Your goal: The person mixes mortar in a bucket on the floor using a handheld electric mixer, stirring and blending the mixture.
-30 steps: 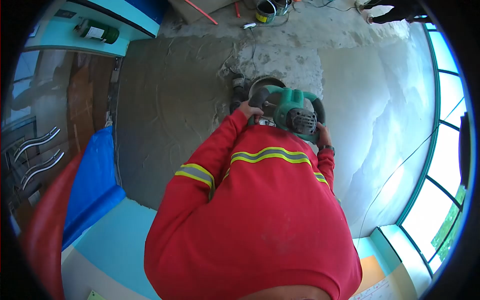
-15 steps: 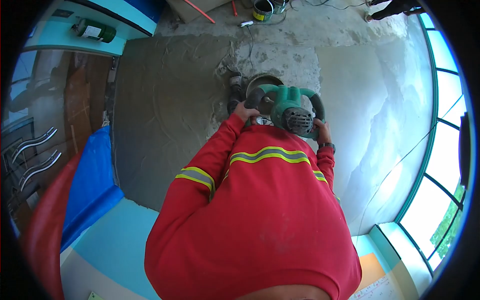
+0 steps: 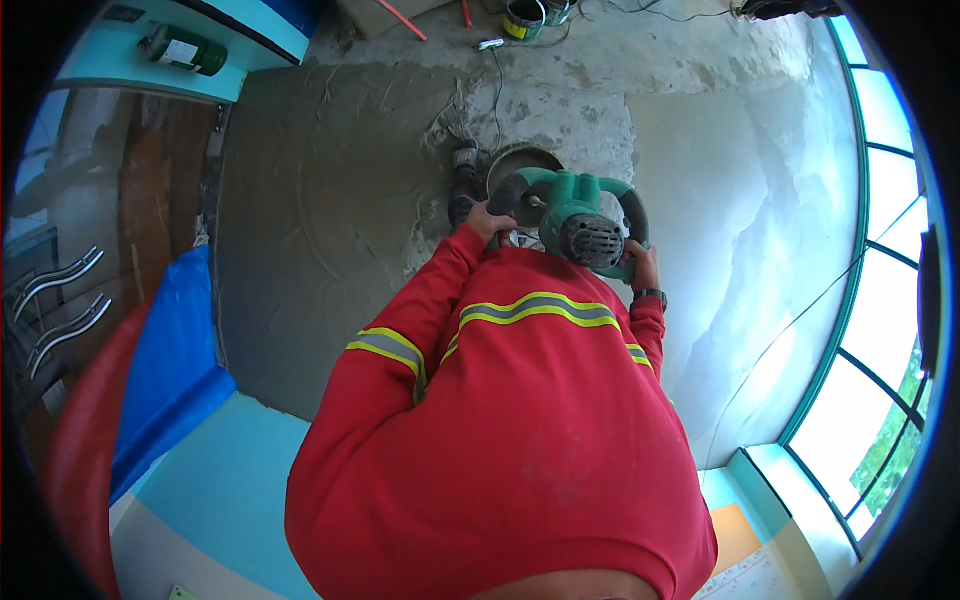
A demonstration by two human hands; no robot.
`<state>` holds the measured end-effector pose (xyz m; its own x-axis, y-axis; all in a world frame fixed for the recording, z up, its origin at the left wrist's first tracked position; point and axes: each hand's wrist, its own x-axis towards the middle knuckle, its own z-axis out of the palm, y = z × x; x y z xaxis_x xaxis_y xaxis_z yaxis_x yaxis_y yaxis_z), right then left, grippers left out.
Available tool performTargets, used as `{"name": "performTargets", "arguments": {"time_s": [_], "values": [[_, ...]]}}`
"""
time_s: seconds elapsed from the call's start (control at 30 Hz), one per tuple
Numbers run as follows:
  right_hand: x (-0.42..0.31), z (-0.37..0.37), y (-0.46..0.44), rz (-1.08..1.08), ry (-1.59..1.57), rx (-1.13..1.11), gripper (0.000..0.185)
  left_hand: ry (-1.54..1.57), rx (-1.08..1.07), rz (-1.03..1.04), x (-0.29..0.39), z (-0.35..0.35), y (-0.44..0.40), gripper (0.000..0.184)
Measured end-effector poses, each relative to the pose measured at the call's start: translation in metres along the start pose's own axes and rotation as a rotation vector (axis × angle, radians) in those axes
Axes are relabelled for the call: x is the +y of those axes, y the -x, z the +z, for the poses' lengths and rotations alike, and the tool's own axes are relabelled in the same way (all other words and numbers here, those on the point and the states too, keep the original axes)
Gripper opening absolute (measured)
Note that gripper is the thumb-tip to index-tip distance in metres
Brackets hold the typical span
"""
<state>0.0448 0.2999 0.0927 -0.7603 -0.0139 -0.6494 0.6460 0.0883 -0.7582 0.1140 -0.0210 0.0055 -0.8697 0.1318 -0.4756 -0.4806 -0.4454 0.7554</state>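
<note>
A green electric hand mixer (image 3: 572,215) with a dark vented motor end stands in front of my red sleeves and chest. My left hand (image 3: 488,222) is closed around its left handle. On the opposite side, my right hand (image 3: 642,265) grips the right handle, with a dark watch at the wrist. Below the mixer is a round bucket (image 3: 528,158), of which mostly the far rim shows. The mixer's lower end and most of the bucket's inside are hidden. A dark boot (image 3: 463,185) is beside the bucket on the left.
Wet grey screed (image 3: 310,200) covers the floor at left; rough concrete (image 3: 570,115) lies ahead. A white power connector (image 3: 490,45) with a cable sits near small buckets (image 3: 524,20). Blue sheeting (image 3: 170,370) hangs at left, windows (image 3: 890,190) line the right. Another person's dark clothing (image 3: 790,8) shows top right.
The view has shifted slightly, with the surroundings sliding a little left and up. The other person at the top right is now mostly out of frame. Both my hands keep hold of the mixer.
</note>
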Motion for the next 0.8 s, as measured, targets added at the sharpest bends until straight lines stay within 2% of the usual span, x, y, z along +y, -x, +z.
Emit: {"name": "performTargets", "arguments": {"time_s": [0.63, 0.8], "values": [[0.002, 0.007, -0.007, 0.054, -0.003, -0.053, 0.016, 0.003, 0.039, -0.029, -0.001, -0.009, 0.002, 0.016], [0.009, 0.006, -0.014, 0.041, -0.056, -0.087, 0.016, -0.011, 0.104, -0.026, 0.009, -0.001, 0.011, 0.022]]}}
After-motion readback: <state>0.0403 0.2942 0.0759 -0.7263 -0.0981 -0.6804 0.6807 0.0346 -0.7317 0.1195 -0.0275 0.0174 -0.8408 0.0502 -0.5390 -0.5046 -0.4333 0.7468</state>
